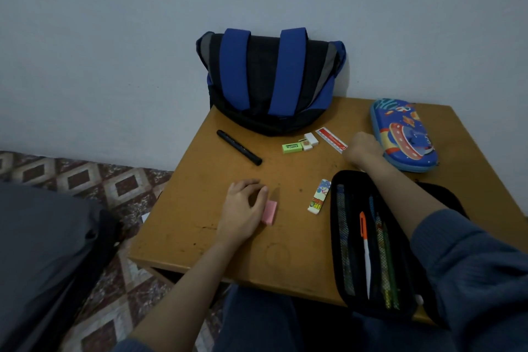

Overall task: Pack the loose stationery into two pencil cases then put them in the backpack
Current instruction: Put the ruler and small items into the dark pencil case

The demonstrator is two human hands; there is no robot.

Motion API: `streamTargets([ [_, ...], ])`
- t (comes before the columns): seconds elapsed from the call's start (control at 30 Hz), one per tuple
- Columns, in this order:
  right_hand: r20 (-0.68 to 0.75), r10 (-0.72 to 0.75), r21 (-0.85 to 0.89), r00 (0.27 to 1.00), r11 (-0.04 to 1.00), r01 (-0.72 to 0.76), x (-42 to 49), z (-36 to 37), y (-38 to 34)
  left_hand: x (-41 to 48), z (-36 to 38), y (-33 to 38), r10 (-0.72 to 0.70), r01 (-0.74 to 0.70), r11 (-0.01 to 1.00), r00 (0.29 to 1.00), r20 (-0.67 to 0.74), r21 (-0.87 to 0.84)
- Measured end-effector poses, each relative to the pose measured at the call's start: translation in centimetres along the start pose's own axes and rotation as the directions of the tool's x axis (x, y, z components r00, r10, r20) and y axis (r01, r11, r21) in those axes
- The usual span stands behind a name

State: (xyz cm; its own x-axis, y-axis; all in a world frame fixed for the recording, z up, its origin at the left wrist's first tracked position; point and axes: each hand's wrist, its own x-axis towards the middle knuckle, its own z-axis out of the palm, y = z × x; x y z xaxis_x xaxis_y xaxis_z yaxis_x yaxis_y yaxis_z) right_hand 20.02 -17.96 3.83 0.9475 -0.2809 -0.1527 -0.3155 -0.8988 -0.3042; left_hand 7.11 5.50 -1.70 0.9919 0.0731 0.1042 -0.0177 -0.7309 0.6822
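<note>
Pink eraser [269, 212] is touched on the counter [200, 220] by the half-curled left hand [243, 208], not yet lifted; the right hand [361, 148], its grip hidden, reaches the ruler [331, 138]. Both belong next in the open black pencil case [368, 243].

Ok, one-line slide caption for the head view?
Left hand on pink eraser, right hand at the red ruler; black case open.

The left hand [243, 208] touches a pink rectangular eraser [270, 212] on the brown wooden bench [200, 226]; the right hand [363, 148] rests fisted by a red-and-white ruler [330, 138].
</note>
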Motion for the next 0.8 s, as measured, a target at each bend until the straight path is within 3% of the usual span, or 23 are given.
streamTargets([
  [0.3, 0.010, -0.030, -0.023, 0.999, 0.999, 0.030, -0.1, -0.2, 0.1, 0.1, 0.0, 0.1, -0.008, 0.007, 1.000, 1.000, 0.015, 0.010],
  [0.8, 0.060, -0.250, -0.034, 0.966, 0.967, 0.252, -2.1, -0.9, 1.2, 0.0, -0.1, 0.4, 0.007, -0.012, 0.995, 0.999, 0.047, 0.096],
])
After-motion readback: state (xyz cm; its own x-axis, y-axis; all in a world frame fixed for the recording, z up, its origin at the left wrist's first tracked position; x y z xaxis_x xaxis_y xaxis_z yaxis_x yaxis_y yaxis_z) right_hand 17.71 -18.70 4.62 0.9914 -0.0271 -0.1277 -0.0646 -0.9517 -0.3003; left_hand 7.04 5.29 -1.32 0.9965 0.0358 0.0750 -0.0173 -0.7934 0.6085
